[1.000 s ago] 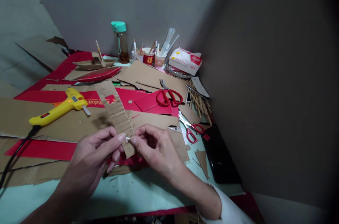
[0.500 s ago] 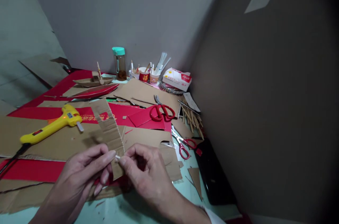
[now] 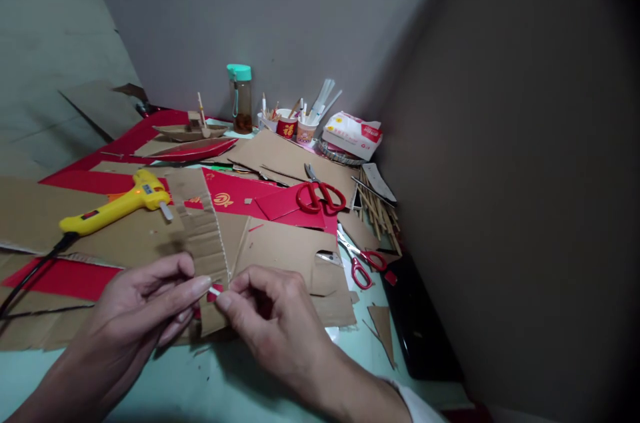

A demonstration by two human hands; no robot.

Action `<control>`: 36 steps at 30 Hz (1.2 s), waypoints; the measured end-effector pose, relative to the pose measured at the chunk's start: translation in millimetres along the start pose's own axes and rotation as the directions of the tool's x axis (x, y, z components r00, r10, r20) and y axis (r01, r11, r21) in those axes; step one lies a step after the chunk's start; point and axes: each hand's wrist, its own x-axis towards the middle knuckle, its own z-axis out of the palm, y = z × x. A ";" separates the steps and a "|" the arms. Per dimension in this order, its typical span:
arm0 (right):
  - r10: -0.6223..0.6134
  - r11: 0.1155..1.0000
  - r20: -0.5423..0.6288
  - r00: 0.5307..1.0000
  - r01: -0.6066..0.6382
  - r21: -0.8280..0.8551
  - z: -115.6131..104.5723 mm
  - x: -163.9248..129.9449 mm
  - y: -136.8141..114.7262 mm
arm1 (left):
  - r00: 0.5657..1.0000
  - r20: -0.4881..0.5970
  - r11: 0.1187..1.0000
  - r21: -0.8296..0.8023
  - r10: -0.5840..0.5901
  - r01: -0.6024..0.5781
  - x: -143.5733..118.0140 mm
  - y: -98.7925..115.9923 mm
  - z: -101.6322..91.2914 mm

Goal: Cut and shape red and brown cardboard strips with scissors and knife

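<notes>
A strip of corrugated cardboard (image 3: 206,243) stands up between my hands, its ridged face toward me; red shows through a gap low in it. My left hand (image 3: 145,309) is closed at the strip's left edge, thumb in front and some fingers partly behind. A small white stick (image 3: 215,291) lies across the strip between my two thumb tips. My right hand (image 3: 280,316) pinches the stick's right end between thumb and forefinger. Beyond my left hand, a yellow glue gun (image 3: 113,207) with a clear glue stick lies on flat cardboard (image 3: 125,236).
Two pairs of red-handled scissors (image 3: 320,197) lie to the right, near a bundle of thin sticks (image 3: 377,209) and a black flat object (image 3: 420,329). Behind stand a model boat (image 3: 185,133), a red boat-shaped piece (image 3: 195,151), a bottle (image 3: 242,99), cups (image 3: 287,124) and a tissue pack (image 3: 353,134).
My view has shifted, so the table things sit further right and higher. The strip has moved left relative to the table, and the white stick is tilted differently between my hands.
</notes>
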 end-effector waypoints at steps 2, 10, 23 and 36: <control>-0.062 0.997 -0.003 0.998 0.062 -0.042 -7.2 -0.7 -1.6 | 1.000 -0.022 0.998 -0.054 -0.015 0.014 -2.2 4.6 2.0; -0.371 0.747 -0.142 0.918 0.204 -0.633 -39.0 29.3 2.2 | 0.997 -0.020 0.995 -0.070 0.075 -0.076 -5.2 17.5 12.7; -0.295 0.159 0.243 0.924 0.298 -0.941 -30.2 61.5 10.7 | 0.986 -0.035 0.979 -0.122 0.162 -0.165 -2.8 17.6 11.0; -0.285 0.822 -0.109 0.952 0.184 -0.540 -22.2 48.2 -0.6 | 0.975 -0.099 0.967 -0.142 0.201 -0.214 -5.8 21.0 12.0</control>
